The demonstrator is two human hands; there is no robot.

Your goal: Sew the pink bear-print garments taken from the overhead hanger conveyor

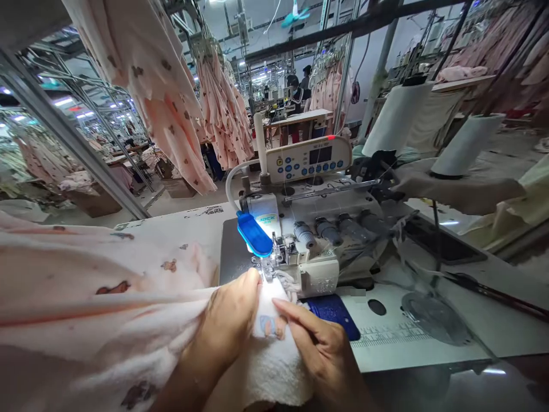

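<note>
A pale pink printed fabric (86,297) lies across the table and under the presser foot of a white overlock sewing machine (317,240). My left hand (229,320) presses down on the fabric just in front of the needle area, fingers curled over the cloth. My right hand (319,343) lies on the right side of the fabric edge, with its fingers pinching the cloth near a small printed figure. A blue guard (254,234) sits above the needle.
Two white thread cones (397,117) (465,143) stand behind the machine, whose control panel (309,159) faces me. Pink garments (171,103) hang from racks overhead at left and centre. Other workstations and people show far back. The white table (429,337) extends to the right.
</note>
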